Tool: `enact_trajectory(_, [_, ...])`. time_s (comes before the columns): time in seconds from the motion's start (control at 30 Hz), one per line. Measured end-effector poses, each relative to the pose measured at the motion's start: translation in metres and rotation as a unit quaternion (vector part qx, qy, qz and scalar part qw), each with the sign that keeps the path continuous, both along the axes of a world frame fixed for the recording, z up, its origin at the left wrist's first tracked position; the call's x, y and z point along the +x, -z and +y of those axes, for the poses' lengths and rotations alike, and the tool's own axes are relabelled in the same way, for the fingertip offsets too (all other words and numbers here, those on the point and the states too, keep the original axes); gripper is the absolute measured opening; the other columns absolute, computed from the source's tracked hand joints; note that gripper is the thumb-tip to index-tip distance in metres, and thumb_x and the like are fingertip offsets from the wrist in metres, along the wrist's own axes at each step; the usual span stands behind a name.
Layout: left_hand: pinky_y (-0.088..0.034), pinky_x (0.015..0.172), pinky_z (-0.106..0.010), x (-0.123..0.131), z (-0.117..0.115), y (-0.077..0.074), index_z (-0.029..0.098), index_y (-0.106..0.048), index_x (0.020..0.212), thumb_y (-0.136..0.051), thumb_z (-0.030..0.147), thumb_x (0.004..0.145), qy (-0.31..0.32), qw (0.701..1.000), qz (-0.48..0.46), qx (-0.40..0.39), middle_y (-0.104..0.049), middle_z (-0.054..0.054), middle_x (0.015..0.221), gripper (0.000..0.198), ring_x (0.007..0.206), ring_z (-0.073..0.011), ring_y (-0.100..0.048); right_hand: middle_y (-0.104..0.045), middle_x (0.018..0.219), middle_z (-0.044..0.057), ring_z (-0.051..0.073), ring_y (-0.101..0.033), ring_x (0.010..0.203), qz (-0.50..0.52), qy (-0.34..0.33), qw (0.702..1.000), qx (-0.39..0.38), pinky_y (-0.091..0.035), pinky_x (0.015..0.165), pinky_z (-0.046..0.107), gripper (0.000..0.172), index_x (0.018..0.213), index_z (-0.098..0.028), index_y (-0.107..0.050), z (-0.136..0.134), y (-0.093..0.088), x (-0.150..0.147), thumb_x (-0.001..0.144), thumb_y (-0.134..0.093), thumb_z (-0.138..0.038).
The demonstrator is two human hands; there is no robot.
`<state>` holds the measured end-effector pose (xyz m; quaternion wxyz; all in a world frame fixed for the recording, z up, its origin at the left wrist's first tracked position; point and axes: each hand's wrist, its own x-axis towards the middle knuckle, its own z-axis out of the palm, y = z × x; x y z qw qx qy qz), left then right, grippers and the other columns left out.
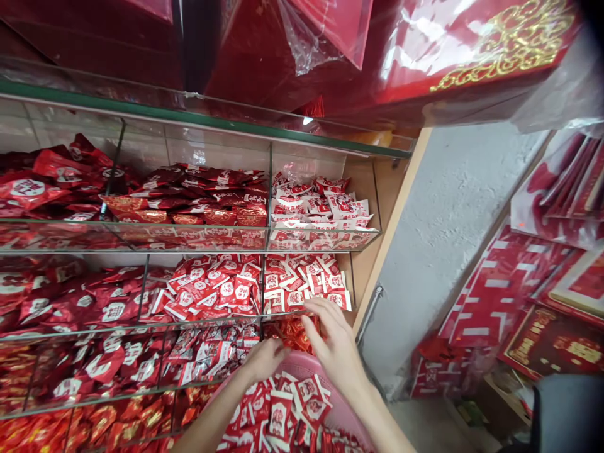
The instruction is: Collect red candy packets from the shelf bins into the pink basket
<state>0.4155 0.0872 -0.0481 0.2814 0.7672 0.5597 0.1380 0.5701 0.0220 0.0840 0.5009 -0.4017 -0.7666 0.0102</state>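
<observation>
Head view: the right hand point(333, 330) is open, its thumb apart from the bent fingers, and I see nothing in the gap. The left hand point(265, 360) is curled with its fingertips partly hidden, so I cannot tell if it grips anything. Both hands are over the far side of a round, smooth pink tub point(302, 360). Small flat red-and-white packets point(280, 415) lie in a loose heap inside the tub, shiny and crinkly, with straight ends. Just past the right hand, more little packets point(306, 283) sit in a shelf box with clear glass sides. Shiny orange-red packets point(295, 333) fill the box below, partly behind the hands. To the left are fat, puffy dark red bags point(111, 308). Higher up are white-edged packets point(330, 204) in rows, beside a flat wooden board point(391, 214). Next comes a rough grey wall point(425, 251). Up top, a big smooth red box point(415, 56) has curly gold swirls.
</observation>
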Motion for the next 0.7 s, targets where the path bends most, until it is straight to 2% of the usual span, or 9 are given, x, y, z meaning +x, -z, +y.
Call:
enact_trajectory(0.1, [-0.031, 0.055, -0.024, -0.001, -0.001, 0.001, 0.019, -0.055, 0.075, -0.033, 0.054, 0.084, -0.007, 1.000, -0.010, 0.013, -0.062, -0.002, 0.071, 0.043, 0.065, -0.0159, -0.056, -0.060, 0.107, 0.007, 0.019, -0.053, 0.104, 0.038, 0.032, 0.997, -0.052, -0.043, 0.091, 0.036, 0.021, 0.104, -0.021, -0.059, -0.012, 0.023, 0.037, 0.087, -0.046, -0.026])
enact_trajectory(0.17, [-0.030, 0.053, -0.023, -0.001, -0.002, 0.001, 0.019, -0.054, 0.072, -0.033, 0.056, 0.083, -0.010, 1.000, -0.013, 0.006, -0.060, -0.001, 0.069, 0.044, 0.062, -0.0150, -0.054, -0.061, 0.106, 0.008, 0.020, -0.054, 0.102, 0.071, 0.078, 0.991, -0.083, -0.045, 0.089, 0.036, 0.022, 0.102, -0.022, -0.060, -0.022, 0.041, 0.055, 0.086, -0.047, -0.030])
enact_trajectory(0.27, [-0.029, 0.052, -0.023, 0.000, -0.003, -0.001, 0.019, -0.052, 0.071, -0.034, 0.057, 0.082, -0.009, 1.000, -0.022, 0.006, -0.059, 0.000, 0.069, 0.043, 0.062, -0.0139, -0.052, -0.063, 0.105, 0.008, 0.022, -0.058, 0.099, 0.118, 0.144, 0.975, -0.122, -0.048, 0.085, 0.035, 0.025, 0.100, -0.021, -0.062, -0.040, 0.065, 0.070, 0.085, -0.048, -0.036])
enact_trajectory(0.33, [-0.029, 0.053, -0.023, 0.000, -0.003, -0.003, 0.019, -0.051, 0.070, -0.034, 0.055, 0.082, -0.006, 1.000, -0.025, 0.012, -0.058, 0.001, 0.068, 0.042, 0.061, -0.0132, -0.051, -0.065, 0.102, 0.009, 0.022, -0.060, 0.096, 0.137, 0.165, 0.967, -0.137, -0.049, 0.083, 0.034, 0.027, 0.098, -0.020, -0.063, -0.051, 0.078, 0.075, 0.084, -0.048, -0.039])
enact_trajectory(0.53, [-0.026, 0.051, -0.023, 0.001, -0.004, 0.000, 0.019, -0.048, 0.068, -0.033, 0.055, 0.082, -0.012, 1.000, -0.021, 0.012, -0.053, 0.002, 0.063, 0.041, 0.058, -0.0122, -0.047, -0.068, 0.094, 0.007, 0.021, -0.064, 0.088, 0.135, 0.181, 0.963, -0.146, -0.052, 0.077, 0.029, 0.028, 0.090, -0.021, -0.067, -0.071, 0.098, 0.090, 0.080, -0.052, -0.041])
enact_trajectory(0.7, [-0.027, 0.053, -0.023, 0.000, 0.000, 0.004, 0.019, -0.049, 0.068, -0.034, 0.050, 0.084, 0.009, 1.000, -0.019, 0.023, -0.054, 0.002, 0.064, 0.038, 0.059, -0.0123, -0.049, -0.069, 0.093, 0.009, 0.022, -0.065, 0.087, 0.121, 0.188, 0.964, -0.145, -0.052, 0.079, 0.028, 0.027, 0.088, -0.019, -0.068, -0.075, 0.113, 0.111, 0.079, -0.054, -0.041])
